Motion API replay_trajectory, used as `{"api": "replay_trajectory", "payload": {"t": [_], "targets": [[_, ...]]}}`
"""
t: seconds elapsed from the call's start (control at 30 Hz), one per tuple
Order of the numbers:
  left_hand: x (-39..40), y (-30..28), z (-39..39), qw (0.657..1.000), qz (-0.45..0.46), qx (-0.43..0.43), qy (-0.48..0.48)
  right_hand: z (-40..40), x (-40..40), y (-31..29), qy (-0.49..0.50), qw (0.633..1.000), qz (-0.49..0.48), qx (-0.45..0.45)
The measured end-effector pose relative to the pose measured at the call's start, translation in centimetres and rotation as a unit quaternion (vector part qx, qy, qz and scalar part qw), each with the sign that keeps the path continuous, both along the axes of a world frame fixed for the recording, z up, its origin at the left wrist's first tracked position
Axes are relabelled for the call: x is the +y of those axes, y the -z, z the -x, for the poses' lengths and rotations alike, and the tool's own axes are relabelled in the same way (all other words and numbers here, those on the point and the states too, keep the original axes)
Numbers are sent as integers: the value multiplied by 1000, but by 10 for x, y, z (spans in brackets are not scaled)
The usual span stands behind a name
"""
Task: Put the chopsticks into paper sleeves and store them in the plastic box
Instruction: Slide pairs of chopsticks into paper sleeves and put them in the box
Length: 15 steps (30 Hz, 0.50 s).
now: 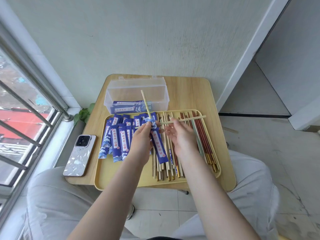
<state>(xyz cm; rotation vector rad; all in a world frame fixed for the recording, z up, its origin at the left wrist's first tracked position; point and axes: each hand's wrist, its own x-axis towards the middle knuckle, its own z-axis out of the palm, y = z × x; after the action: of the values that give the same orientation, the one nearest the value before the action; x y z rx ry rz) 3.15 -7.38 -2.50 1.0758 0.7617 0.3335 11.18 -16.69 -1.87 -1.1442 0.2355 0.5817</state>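
Blue paper sleeve (158, 144), one, pinched near its top in my left hand (141, 142); one pale chopstick (145, 104) stands out of its mouth, tilted up toward the box. White panel on the sleeve carries red Chinese characters, too small for me to read surely.
Pale chopstick (185, 119), one, gripped in my right hand (180, 137) and held crosswise over the tray.
Empty blue sleeves (119, 135), a loose pile on the left of the yellow tray (103, 181); count uncertain, well over a dozen.
Loose chopsticks (173, 161), many, pale wood and red, on the tray's right half.
Clear plastic box (136, 94), one, lid open, behind the tray on the wooden table (190, 90); several filled sleeves inside.
Phone (80, 155), one, left of the tray.
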Motion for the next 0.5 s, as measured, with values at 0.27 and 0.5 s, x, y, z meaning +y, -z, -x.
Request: {"api": "replay_trajectory", "payload": {"t": [0.27,0.5], "targets": [[19,0,15,976,-22,74,204,-40,-15,-17,119,980,86,-132],[10,2,11,939,-120,125,297,-38,-11,-14,82,979,90,-162]]}}
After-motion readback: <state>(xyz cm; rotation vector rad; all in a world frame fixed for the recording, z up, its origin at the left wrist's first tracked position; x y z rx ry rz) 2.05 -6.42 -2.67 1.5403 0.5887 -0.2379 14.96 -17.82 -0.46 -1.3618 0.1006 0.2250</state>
